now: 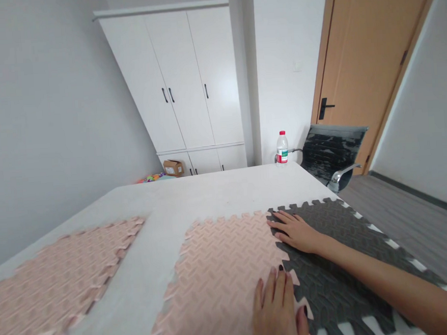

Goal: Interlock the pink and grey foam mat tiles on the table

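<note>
The left hand (pixel 273 307) lies palm down on the middle mat (pixel 226 269), fingers straight and gripping nothing, thumb by the seam (pixel 285 257); the right hand (pixel 297 232) lies flat on the black mat (pixel 323 283), fingers spread and also gripping nothing, fingertips reaching the seam's far end; the seam's long line runs away from the person, leaning left as it goes, the left hand at its near part, the right hand farther along; whether every tooth sits fully in its slot, I cannot tell; the left mat (pixel 63 281) lies apart on the table (pixel 139 275), the left hand being nearer to it; counted, there are two hands, two pink mats, one black, one bottle (pixel 282 148), one chair (pixel 331 152), one box (pixel 173 168), one cabinet (pixel 200 46) and one wooden door (pixel 375 39).
</note>
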### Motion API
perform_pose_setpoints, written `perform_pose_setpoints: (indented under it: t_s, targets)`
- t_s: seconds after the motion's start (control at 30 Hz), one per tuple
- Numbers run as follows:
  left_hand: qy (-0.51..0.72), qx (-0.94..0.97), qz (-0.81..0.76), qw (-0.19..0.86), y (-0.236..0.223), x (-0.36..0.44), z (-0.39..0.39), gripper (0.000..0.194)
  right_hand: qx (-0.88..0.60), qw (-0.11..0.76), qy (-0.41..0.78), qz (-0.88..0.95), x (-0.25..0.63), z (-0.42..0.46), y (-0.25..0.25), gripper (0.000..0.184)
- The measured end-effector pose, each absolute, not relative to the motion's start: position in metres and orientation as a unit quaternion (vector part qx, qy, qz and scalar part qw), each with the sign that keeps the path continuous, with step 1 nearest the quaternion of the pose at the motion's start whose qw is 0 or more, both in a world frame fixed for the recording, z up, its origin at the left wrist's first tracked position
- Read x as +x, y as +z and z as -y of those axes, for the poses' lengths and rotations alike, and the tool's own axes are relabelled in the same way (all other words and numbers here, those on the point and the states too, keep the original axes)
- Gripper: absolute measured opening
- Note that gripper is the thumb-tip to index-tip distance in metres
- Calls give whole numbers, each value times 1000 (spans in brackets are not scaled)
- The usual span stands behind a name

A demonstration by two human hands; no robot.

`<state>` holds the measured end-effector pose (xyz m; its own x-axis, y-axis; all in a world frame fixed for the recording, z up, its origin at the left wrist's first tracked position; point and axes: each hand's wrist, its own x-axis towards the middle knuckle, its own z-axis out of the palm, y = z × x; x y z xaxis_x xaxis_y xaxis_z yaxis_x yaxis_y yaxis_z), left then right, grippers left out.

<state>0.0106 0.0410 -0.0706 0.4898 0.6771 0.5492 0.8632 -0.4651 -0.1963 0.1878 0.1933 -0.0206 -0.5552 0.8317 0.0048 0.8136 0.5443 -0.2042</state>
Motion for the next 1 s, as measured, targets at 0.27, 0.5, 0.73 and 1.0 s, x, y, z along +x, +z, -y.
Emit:
perform_pose_setpoints:
  t_s: [0.27,0.5,0.73,1.0]
  targets:
    - [-297,-774,535,162,-84,31,-40,51,-456,36,124,880,187,-220,-18,72]
    - [-308,-751,576,98,-84,46,-39,43,-461,33,137,876,187,-221,-25,76]
    - [-236,-770,589,67,-62,52,-36,45,-462,37,136,875,186,-220,-23,75]
    - [-206,-823,527,45,-16,-66,-23,53,-454,89,144,875,229,-188,-4,79]
